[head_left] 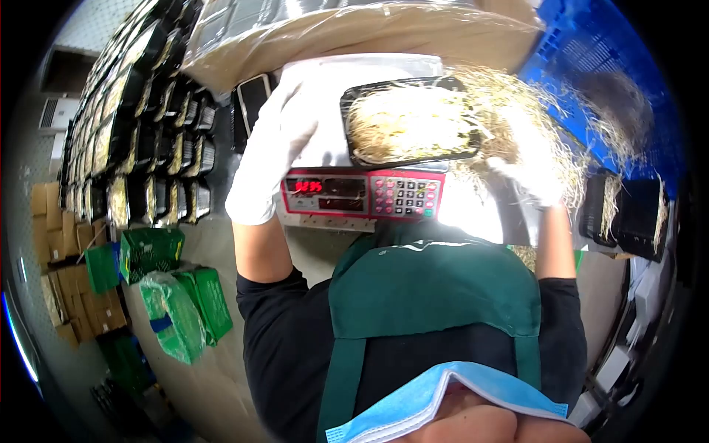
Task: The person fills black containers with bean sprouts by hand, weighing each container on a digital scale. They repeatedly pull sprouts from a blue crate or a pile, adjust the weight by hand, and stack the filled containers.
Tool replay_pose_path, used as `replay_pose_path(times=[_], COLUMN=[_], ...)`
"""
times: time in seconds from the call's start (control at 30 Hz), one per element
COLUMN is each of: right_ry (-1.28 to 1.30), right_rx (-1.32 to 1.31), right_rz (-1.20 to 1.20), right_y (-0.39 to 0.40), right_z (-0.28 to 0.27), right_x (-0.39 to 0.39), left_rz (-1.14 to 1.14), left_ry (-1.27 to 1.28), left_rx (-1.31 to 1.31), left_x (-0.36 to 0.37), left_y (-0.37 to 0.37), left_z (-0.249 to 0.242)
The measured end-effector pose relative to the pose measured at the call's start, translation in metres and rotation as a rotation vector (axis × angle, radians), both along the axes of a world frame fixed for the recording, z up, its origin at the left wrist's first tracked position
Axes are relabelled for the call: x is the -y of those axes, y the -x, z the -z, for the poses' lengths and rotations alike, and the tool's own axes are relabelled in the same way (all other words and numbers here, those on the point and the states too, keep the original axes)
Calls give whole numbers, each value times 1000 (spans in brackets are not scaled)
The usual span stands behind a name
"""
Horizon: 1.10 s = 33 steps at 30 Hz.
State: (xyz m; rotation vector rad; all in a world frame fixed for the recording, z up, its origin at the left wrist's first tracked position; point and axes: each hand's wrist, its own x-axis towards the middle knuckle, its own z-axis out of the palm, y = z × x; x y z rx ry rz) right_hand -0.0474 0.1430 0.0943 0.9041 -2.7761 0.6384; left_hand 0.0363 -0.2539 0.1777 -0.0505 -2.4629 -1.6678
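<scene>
A black plastic tray (pixel 413 159) full of pale bean sprouts (pixel 410 122) sits on the white platform of a digital scale (pixel 362 196) with a red-framed panel. My left hand (pixel 277 136), in a white glove, is open at the platform's left side, a gap away from the tray. Loose bean sprouts (pixel 502 92) lie heaped just right of the tray. At this heap is my right hand (pixel 535 162), also white-gloved, its thumb toward the tray. Strong glare washes out its other fingers, so I cannot tell whether it grips sprouts.
Filled black trays (pixel 122 133) stand in tall stacks on the left. A phone-like dark device (pixel 251 103) lies behind my left hand. Plastic-covered cardboard (pixel 369 37) borders the back. A blue crate (pixel 565 44) and more black trays (pixel 628 214) are on the right. Green boxes (pixel 188 306) rest on the floor.
</scene>
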Motion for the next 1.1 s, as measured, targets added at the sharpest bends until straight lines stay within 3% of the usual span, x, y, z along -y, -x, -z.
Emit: replay_pose_path(times=[0.03,0.1,0.17,0.23,0.3,0.33,0.37,0.47,0.53,0.63,0.73,0.83,0.87,0.9,0.93,0.97,1.03,1.07,1.1], right_ry=[153,448,524,494,366,374,344,433,474,638,855,868,859,848,557,557,281,282,528], right_rx=[162,290,414,471,584,586,629,480,547,548,308,240,340,439,150,382,-25,-29,180], right_rz=[-13,-53,-241,-303,-338,-282,-133,0,100,142,88,1,-49,-98,-236,-304,-305,-308,-244], right_y=[2,7,12,23,28,22,14,15,19,18,18,13,11,9,29,28,24,22,20], right_z=[-24,-43,-60,-63,-60,-65,-70,-28,-28,-73,-113,-126,-123,-112,-75,-63,-66,-63,-58], right_x=[1,17,49,66,65,66,67,39,16,-8,8,52,73,87,84,96,96,93,89], left_rz=[0,144,218,172,273,311,339,299,296,266,255,233,193,190,92,-7,-16,-26,-39], left_ry=[11,-558,-379,126,415,263,243,521,431,417,571,658,454,460,12,-435,-345,-262,-182], left_rx=[-34,42,-228,-504,-489,-347,-367,-509,-510,-648,-195,-140,-178,-182,-47,91,16,-56,-126], left_x=[17,1,-31,-72,-87,-97,-103,-102,-106,-101,-95,-76,-76,-67,-52,-43,-55,-68,-80], left_y=[5,10,28,38,50,48,50,49,47,53,45,33,22,22,22,21,-4,-21,-27], left_z=[14,12,34,47,56,58,59,48,44,44,42,28,7,24,58,76,61,51,43])
